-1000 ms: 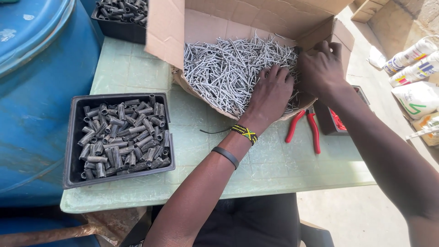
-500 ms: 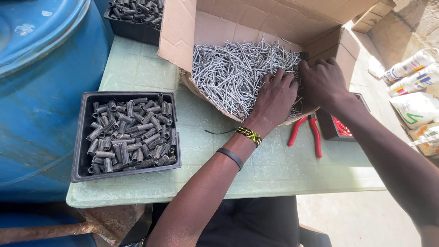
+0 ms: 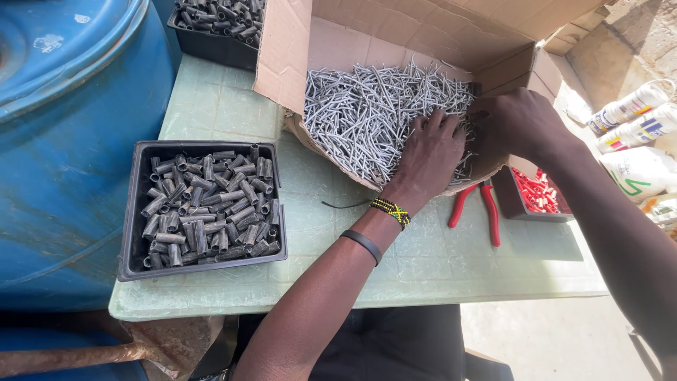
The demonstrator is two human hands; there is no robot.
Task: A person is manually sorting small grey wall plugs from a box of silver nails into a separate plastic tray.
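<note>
Landmark: the open cardboard box (image 3: 395,42) of grey metal pins (image 3: 367,113), lying on its side at the far middle of the pale green table (image 3: 218,106).

Far left of the box stands a blue plastic drum (image 3: 70,141), touching the table's left edge. Below the drum, under the table corner, a rusty brown bar (image 3: 70,358) shows.

Left of the box and nearer the person, a black tray (image 3: 132,233) holds short dark metal sleeves (image 3: 204,204), heaped loosely. A second black tray (image 3: 211,46) of the same sleeves sits at the far edge, just beside the box's left flap.

Inside the box the pins form a tangled heap across its floor. The left hand (image 3: 429,152) lies flat on the near right part of the heap, fingers spread and pressed into the pins, palm down. Its wrist carries a beaded bracelet (image 3: 391,210) and a black band (image 3: 362,244).

The right hand (image 3: 515,123) reaches into the right side of the box, fingers curled into the pins; whether it pinches any cannot be told.

Just right of the box's near lip lie red-handled pliers (image 3: 479,204), and beside them a small black tray of red parts (image 3: 536,194). Well right of the box, off the table, lie white plastic bottles (image 3: 635,116)
</note>
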